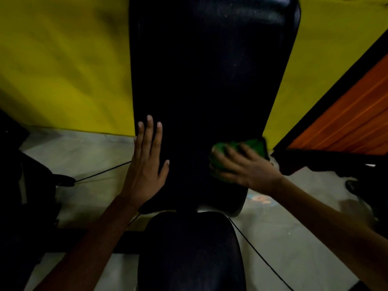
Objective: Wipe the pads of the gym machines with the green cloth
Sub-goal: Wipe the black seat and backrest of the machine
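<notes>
Nearest: black seat pad [189, 253], bottom centre, not touched; left hand [147, 164] flat on long back pad [210, 80] near its left edge, fingers straight and spread, holding nothing, probably bracing the pad; right hand [241, 166] blurred, fingers curled over green cloth [252, 147], pressing it on the pad's near right edge, apparently mid-wipe.
</notes>
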A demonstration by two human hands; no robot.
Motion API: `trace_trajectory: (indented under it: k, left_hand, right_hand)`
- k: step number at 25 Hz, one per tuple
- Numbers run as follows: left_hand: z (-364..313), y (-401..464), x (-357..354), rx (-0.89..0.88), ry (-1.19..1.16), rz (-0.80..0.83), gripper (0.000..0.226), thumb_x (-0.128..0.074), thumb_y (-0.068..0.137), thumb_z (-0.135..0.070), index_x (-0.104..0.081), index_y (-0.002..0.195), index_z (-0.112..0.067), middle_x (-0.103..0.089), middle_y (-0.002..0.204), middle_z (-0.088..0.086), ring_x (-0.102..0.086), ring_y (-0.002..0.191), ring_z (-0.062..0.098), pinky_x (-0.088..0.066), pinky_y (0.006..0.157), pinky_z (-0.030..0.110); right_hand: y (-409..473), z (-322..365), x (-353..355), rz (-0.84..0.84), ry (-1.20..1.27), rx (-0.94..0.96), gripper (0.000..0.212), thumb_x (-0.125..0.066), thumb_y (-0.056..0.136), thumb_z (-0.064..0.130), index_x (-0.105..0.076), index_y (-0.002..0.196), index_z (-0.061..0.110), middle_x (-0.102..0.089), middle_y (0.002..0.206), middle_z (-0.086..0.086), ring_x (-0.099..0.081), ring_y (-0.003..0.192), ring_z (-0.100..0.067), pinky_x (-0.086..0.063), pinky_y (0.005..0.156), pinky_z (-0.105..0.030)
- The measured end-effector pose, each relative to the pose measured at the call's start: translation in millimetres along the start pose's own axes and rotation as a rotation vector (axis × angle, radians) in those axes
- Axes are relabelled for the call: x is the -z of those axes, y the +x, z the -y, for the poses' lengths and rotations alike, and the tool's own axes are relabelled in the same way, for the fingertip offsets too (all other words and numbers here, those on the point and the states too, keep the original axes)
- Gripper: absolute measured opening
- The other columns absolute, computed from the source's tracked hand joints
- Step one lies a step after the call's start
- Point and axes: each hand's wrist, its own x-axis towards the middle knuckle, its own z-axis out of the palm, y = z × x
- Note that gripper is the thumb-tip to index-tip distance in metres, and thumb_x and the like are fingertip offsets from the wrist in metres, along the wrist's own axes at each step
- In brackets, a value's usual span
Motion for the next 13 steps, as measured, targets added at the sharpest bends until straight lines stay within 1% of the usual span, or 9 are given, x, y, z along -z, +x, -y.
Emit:
trace_trajectory:
  k: [1, 2, 3, 5, 7, 8, 9, 12, 13]
  left_hand:
    - [0, 0, 1, -0.006, -0.006, 0.001, 0.08, -0.054, 0.089, -0.017, -0.005, 0.151, -0.003, 0.007, 0.159, 0.014, 0.011, 0.146, 0.03, -0.005, 0.119, 0.045]
    - [-1, 0, 2, -0.011, -0.013, 0.0, 0.08, -0.054, 0.089, -0.017, -0.005, 0.151, -0.004, 0.007, 0.159, 0.014, 0.011, 0.146, 0.03, -0.006, 0.119, 0.047]
    - [-1, 0, 3, -0.01, -0.018, 0.001, 0.08, -0.053, 0.089, -0.017, -0.005, 0.151, -0.004, 0.007, 0.159, 0.014, 0.011, 0.146, 0.029, -0.007, 0.118, 0.047]
    - [1, -3, 1, 0.006, -0.023, 0.015, 0.079, -0.052, 0.089, -0.017, -0.005, 0.151, -0.004, 0.007, 0.159, 0.013, 0.011, 0.146, 0.028, -0.004, 0.119, 0.044]
    - [1, -11, -4, 0.032, -0.036, 0.035, 0.079, -0.051, 0.089, -0.018, -0.004, 0.151, -0.004, 0.008, 0.159, 0.012, 0.011, 0.146, 0.026, -0.002, 0.119, 0.04]
    - [1, -16, -6, 0.039, -0.041, 0.05, 0.078, -0.049, 0.089, -0.019, -0.005, 0.151, -0.004, 0.008, 0.159, 0.012, 0.01, 0.147, 0.026, -0.002, 0.119, 0.041]
    - [2, -20, -7, 0.039, -0.045, 0.063, 0.077, -0.048, 0.089, -0.021, -0.005, 0.151, -0.004, 0.008, 0.159, 0.011, 0.01, 0.147, 0.026, -0.004, 0.119, 0.042]
    - [9, -27, -3, 0.021, -0.056, 0.081, 0.076, -0.046, 0.089, -0.021, -0.006, 0.151, -0.004, 0.007, 0.16, 0.008, 0.008, 0.147, 0.024, -0.008, 0.117, 0.047]
    - [13, -26, 0, 0.006, -0.049, 0.089, 0.076, -0.046, 0.088, -0.021, -0.006, 0.151, -0.005, 0.007, 0.16, 0.006, 0.008, 0.147, 0.024, -0.009, 0.117, 0.047]
  right_hand:
    - [-2, 1, -2, 0.08, -0.038, 0.153, 0.06, -0.06, 0.075, 0.006, -0.047, 0.13, 0.022, -0.031, 0.14, -0.016, -0.038, 0.119, -0.036, -0.03, 0.096, -0.049]
    - [-1, -4, 0, 0.105, -0.066, 0.217, 0.061, -0.062, 0.073, 0.005, -0.048, 0.13, 0.023, -0.031, 0.14, -0.015, -0.038, 0.119, -0.035, -0.03, 0.096, -0.049]
    - [4, -13, 3, 0.074, -0.06, 0.191, 0.059, -0.06, 0.076, 0.005, -0.047, 0.13, 0.024, -0.032, 0.14, -0.014, -0.038, 0.119, -0.035, -0.03, 0.095, -0.049]
    - [14, -27, 12, -0.044, 0.004, -0.097, 0.047, -0.05, 0.087, 0.011, -0.044, 0.131, 0.025, -0.036, 0.141, -0.014, -0.04, 0.119, -0.037, -0.031, 0.094, -0.048]
    - [17, -30, 15, -0.141, -0.003, -0.417, 0.043, -0.049, 0.095, 0.019, -0.047, 0.136, 0.029, -0.042, 0.143, -0.014, -0.044, 0.119, -0.037, -0.033, 0.095, -0.047]
    - [14, -23, 12, -0.153, -0.029, -0.453, 0.043, -0.05, 0.095, 0.019, -0.047, 0.136, 0.03, -0.042, 0.143, -0.015, -0.044, 0.12, -0.038, -0.033, 0.095, -0.047]
    - [11, -11, 7, -0.128, -0.03, -0.385, 0.046, -0.052, 0.091, 0.017, -0.045, 0.136, 0.028, -0.039, 0.143, -0.016, -0.041, 0.12, -0.039, -0.032, 0.095, -0.049]
    - [-10, 23, -13, 0.11, 0.031, 0.173, 0.063, -0.074, 0.068, 0.012, -0.049, 0.125, 0.024, -0.033, 0.138, -0.015, -0.039, 0.117, -0.037, -0.03, 0.094, -0.052]
    - [-12, 21, -12, 0.192, 0.04, 0.279, 0.066, -0.079, 0.063, 0.012, -0.052, 0.122, 0.023, -0.033, 0.138, -0.014, -0.04, 0.117, -0.035, -0.03, 0.094, -0.051]
